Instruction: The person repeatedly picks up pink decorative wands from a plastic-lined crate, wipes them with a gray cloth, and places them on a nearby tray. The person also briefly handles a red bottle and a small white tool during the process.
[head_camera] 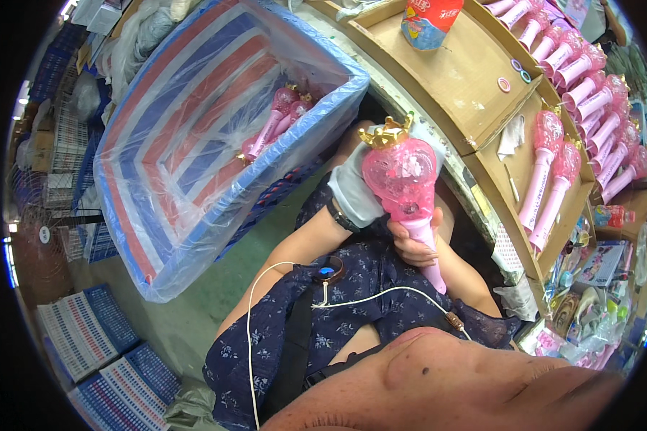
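My right hand [412,249] is bare and wraps round the pale pink handle of a toy light wand [401,175]. The wand has a clear pink bulbous head and a gold plastic crown, and it points away from my chest. My left hand [351,189], in a white glove with a dark wristband above it, is against the back of the wand's head. Its fingers are mostly hidden there. White fabric shows past the head's far side; whether it is glove or cloth I cannot tell.
Left of my hands stands a plastic-lined striped crate [232,229] with several wands [269,126] inside. To the right, a cardboard tray [453,102] holds a snack pouch [431,24], small rings [504,84] and two wands [539,167]. Several more wands [598,105] lie beyond its edge.
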Demonstrator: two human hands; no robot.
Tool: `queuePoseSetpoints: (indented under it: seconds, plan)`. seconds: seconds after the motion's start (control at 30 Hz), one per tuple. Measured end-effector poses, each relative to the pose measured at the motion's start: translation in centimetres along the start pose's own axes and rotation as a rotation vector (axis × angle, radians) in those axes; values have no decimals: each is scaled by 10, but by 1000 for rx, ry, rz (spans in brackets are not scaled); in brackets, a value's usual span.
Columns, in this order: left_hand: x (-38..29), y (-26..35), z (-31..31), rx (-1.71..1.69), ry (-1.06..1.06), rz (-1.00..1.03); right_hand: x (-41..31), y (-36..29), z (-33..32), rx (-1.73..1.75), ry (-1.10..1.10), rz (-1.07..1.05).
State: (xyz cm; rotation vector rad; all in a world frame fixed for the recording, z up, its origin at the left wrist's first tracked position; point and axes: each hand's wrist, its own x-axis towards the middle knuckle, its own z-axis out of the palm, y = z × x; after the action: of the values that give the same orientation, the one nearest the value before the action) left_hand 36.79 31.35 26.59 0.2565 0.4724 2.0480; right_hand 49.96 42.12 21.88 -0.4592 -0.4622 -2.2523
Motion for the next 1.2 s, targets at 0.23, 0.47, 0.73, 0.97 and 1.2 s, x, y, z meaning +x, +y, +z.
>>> queuePoseSetpoints:
  seconds: [0.23, 0.47, 0.73, 0.97, 1.2]
  plan:
    - [-2, 26, 37, -216, 25, 29, -19, -17, 24, -524, 576, -167]
    - [-2, 16, 36, 128, 242, 40, -19, -19, 29, -1800, 1368, -255]
    - [-42, -5, -5, 1093, 174, 184, -44, -26, 3, -1989, 1341, -511]
    - [-58, -12, -25, 1496, -62, 535, -37, -23, 10, -1919, 1350, -499]
    - [-38, 1, 6, 1815, -117, 775, -16, -14, 38, -2144, 1479, -380]
